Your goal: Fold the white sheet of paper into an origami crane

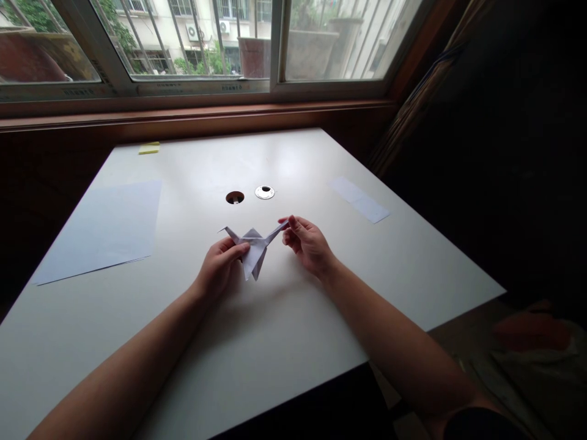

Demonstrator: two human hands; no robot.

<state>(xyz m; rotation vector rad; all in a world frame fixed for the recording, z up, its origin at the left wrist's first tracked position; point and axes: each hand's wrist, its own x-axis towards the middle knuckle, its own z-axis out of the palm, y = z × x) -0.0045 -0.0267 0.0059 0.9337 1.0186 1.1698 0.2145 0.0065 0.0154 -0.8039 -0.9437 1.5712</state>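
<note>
A folded white paper crane (255,245) is held just above the white table (284,330), a little beyond its middle. My left hand (221,267) pinches the crane's body from the left side, thumb on top. My right hand (307,243) pinches the thin pointed tip that sticks out to the right. Another thin point of the crane juts out to the left, free of both hands.
Sheets of white paper (103,229) lie at the table's left. A yellow sticky pad (149,148) sits at the far left corner, a paper strip (360,199) at the right. A cable hole (235,197) and its round cap (265,192) lie behind the crane. A window sill runs along the back.
</note>
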